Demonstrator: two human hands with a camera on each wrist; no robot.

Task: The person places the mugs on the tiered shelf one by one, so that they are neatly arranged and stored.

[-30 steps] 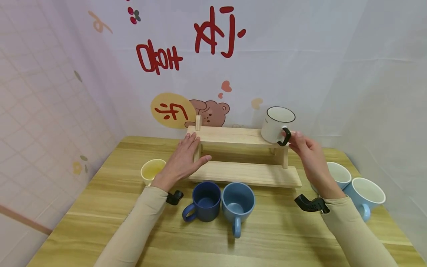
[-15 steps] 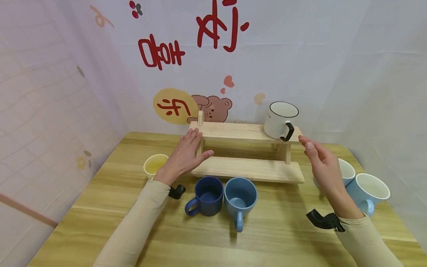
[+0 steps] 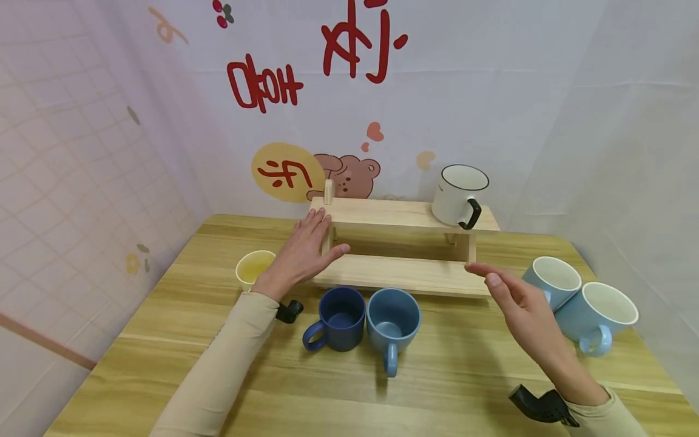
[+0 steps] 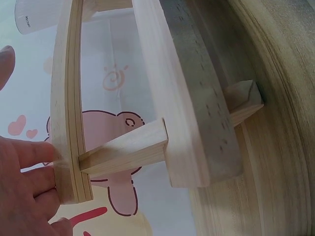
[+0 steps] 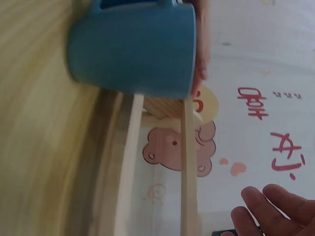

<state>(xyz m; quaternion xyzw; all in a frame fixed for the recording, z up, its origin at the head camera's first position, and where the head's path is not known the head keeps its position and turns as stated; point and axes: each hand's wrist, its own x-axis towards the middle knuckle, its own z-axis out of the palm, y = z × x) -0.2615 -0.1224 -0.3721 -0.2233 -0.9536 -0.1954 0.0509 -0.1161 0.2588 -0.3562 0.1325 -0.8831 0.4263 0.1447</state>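
Note:
My left hand (image 3: 302, 254) rests on the left end of the upper board of a two-tier wooden shelf (image 3: 377, 213); in the left wrist view its fingertips (image 4: 39, 179) touch the board's edge. At the right end of that board stands a white enamel mug (image 3: 454, 200) with a black rim and black handle. My right hand (image 3: 532, 318) hovers before the shelf's lower right end, holding nothing, fingers extended. A dark blue mug (image 3: 345, 332) and a mid-blue mug (image 3: 386, 341) stand side by side before the shelf. The mid-blue mug (image 5: 133, 51) looms large in the right wrist view.
Two light blue mugs with pale insides, one farther back (image 3: 548, 285) and one nearer (image 3: 592, 315), stand at the table's right. A yellow cup (image 3: 248, 271) sits left of the shelf, partly behind my left forearm. A printed cloth (image 3: 524, 121) hangs behind the table (image 3: 426, 400).
My right hand has let go of the white mug's handle and moved down and back toward me. The white mug stays on the upper board. My left hand stays in place.

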